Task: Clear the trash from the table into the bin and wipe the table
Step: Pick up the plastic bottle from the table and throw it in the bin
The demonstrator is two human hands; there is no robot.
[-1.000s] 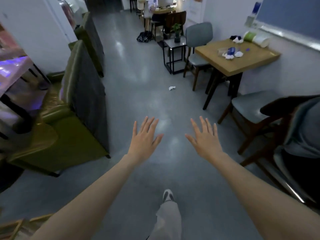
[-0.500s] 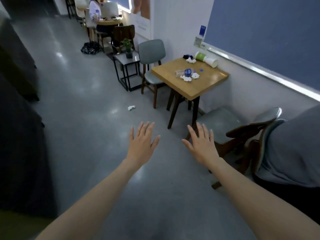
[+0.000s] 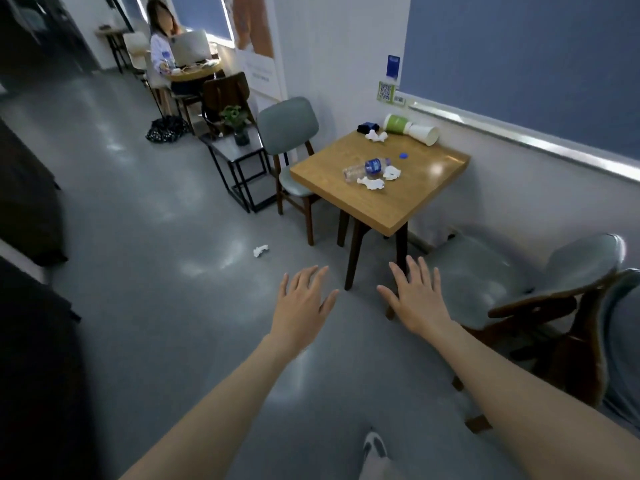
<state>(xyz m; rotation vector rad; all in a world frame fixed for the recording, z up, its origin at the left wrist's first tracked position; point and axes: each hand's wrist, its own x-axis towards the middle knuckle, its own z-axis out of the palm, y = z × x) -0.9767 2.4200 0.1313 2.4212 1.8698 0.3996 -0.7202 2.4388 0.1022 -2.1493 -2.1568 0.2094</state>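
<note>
Person closes in on the wooden surface over the last second: it sat far off near the top right of view, now it's centre frame and much nearer, though both hands are well short of it. View also swings right, so the green sofa drops out and the blue wall panel fills the upper right. Left hand and right hand stay as they were, held out in front, fingers spread, palms down, holding nothing. Trash on the surface is unchanged in layout: plastic bottle lying on its side, crumpled tissues just beside it, loose blue cap a bit apart, toppled green-and-white cup at the wall edge, more tissue and a dark bundle near the far corner, can't tell what that is. One more tissue wad lies on the floor left of the surface. No bin and no wiping cloth in view, so a bin still has to be found. Read: approach phase only, nothing cleared yet, wipe not started. Grey chair sits between the person and the near right side of the surface, so access from the aisle side looks easier.
</note>
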